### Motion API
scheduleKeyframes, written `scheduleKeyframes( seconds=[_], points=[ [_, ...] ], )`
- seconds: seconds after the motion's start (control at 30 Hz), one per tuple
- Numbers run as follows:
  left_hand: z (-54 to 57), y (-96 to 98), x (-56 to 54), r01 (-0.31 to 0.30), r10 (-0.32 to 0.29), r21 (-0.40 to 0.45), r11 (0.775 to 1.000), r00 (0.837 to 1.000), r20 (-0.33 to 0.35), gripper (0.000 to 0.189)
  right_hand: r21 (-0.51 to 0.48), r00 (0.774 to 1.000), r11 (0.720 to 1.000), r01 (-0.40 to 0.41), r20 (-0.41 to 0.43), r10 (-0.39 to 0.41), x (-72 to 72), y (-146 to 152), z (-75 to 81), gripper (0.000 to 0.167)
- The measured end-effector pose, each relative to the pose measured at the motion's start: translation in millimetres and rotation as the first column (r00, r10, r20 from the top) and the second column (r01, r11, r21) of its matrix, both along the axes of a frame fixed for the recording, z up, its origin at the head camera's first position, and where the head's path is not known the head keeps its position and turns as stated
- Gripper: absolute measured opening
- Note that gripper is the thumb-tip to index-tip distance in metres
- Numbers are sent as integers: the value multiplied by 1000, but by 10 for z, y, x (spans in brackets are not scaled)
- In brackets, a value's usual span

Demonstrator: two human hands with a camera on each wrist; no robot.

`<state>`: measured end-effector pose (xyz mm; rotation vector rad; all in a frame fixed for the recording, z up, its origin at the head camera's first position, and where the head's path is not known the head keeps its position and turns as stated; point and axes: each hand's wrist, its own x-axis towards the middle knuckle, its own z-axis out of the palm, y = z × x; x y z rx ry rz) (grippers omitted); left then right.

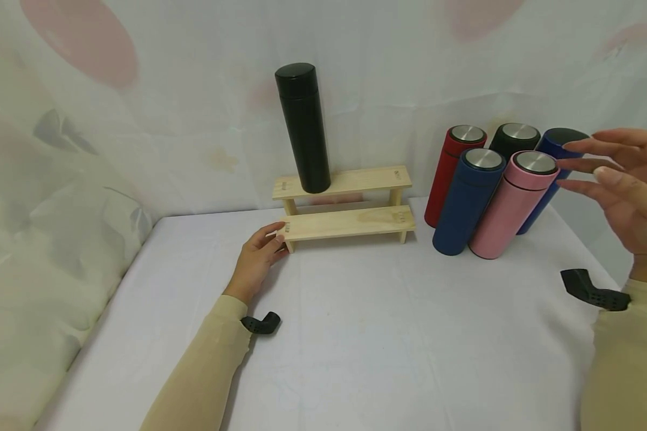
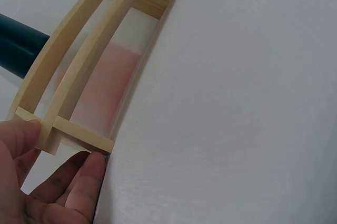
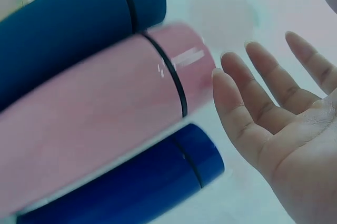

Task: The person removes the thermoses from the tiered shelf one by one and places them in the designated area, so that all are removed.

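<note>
A two-step wooden display stand (image 1: 345, 223) stands at the back of the table. At its left end my left hand (image 1: 256, 257) grips the lower step, thumb on the plank and fingertips at the leg in the left wrist view. On the upper step a tall black thermos (image 1: 304, 131) stands upright. My right hand (image 1: 633, 179) is spread beside the lids of several thermoses, with nothing in its grasp. Nearest its fingertips are a pink thermos (image 3: 100, 118) and a bright blue thermos (image 3: 137, 187).
A dark blue thermos (image 1: 469, 203) stands left of the pink one, with a red thermos (image 1: 453, 173) and another black thermos (image 1: 512, 137) behind. A white cloth covers the table (image 1: 356, 335). Patterned cloth (image 1: 194, 108) hangs at the back and left.
</note>
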<state>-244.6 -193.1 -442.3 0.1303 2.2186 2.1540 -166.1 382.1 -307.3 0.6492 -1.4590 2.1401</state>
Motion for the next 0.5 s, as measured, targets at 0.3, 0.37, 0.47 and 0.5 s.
scheduleKeyframes(
  seconds=[0.3,0.37,0.47,0.5],
  points=[
    [9,6,12,0,0,1,1000,1000,-3,43,-30,939,945,-325,-125,319,47,-322,171,51],
    [2,2,5,3,-3,-1,1000,1000,-4,43,-17,914,923,-384,-146,378,48,-384,192,49],
    [-5,-2,0,5,-5,-3,1000,1000,-4,43,22,895,905,-425,-136,424,66,-470,212,49],
    [-8,-3,-2,5,-5,-3,1000,1000,-4,43,36,895,903,-428,-123,429,73,-500,216,49]
  ],
)
